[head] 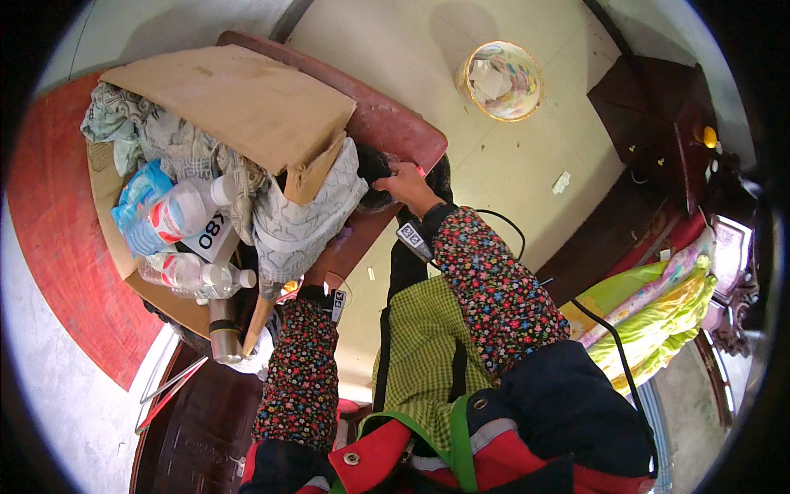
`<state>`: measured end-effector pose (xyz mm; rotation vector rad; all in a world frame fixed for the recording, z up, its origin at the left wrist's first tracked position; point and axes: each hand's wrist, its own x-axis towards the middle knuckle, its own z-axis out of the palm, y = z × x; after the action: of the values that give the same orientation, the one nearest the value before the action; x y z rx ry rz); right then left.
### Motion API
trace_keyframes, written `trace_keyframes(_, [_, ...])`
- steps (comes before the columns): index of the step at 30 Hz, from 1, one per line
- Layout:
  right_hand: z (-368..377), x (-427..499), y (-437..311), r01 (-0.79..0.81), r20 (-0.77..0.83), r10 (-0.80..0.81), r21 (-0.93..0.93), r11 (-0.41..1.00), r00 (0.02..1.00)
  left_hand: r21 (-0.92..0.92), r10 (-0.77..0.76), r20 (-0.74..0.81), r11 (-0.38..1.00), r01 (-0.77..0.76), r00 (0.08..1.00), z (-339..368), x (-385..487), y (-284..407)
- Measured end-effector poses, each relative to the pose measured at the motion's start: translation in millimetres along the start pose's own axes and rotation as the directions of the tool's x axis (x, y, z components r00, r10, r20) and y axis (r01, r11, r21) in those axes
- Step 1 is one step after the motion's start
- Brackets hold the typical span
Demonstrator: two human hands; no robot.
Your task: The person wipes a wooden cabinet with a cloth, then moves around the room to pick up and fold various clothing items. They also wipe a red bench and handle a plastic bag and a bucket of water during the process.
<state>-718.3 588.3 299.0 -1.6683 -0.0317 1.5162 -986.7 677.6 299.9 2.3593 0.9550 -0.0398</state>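
Note:
My right hand has its fingers closed at a dark plastic bag on the reddish-brown tabletop. My left forearm reaches in below a pale patterned cloth; the left hand itself is mostly hidden beyond its cuff, so its grip does not show. The cloth hangs over the corner of a cardboard box. Inside the box are crumpled grey fabric, a blue plastic packet and clear plastic bottles. A steel flask and a wooden stick are nearest my left sleeve.
A round waste bin with paper inside stands on the tiled floor. A paper scrap lies near dark wooden furniture. Yellow-green fabric is at the right; a red round surface is at the left.

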Motion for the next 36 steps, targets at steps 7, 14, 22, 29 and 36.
trace_keyframes(7, [-51,-66,-3,0.02,-0.018,-0.017,0.225,0.974,1.0,-0.016,-0.026,0.003,1.0,0.026,1.0,-7,-9,6])
trace_keyframes(14, [-81,-145,26,-0.171,0.037,0.173,0.443,0.88,0.984,-0.036,-0.036,0.005,0.999,0.036,0.999,4,-4,11])
trace_keyframes(22, [-71,-197,63,-0.192,0.097,0.166,0.471,0.861,0.981,-0.072,-0.058,0.01,0.996,0.059,0.998,11,12,16])
trace_keyframes(29, [-64,-205,67,-0.212,0.099,0.188,0.434,0.876,0.977,-0.048,-0.13,-0.102,0.991,0.126,0.986,-39,-22,39])
trace_keyframes(36, [-58,-208,62,-0.163,0.096,0.133,0.47,0.868,0.986,0.082,-0.411,0.349,0.909,0.409,0.843,-104,-108,71])
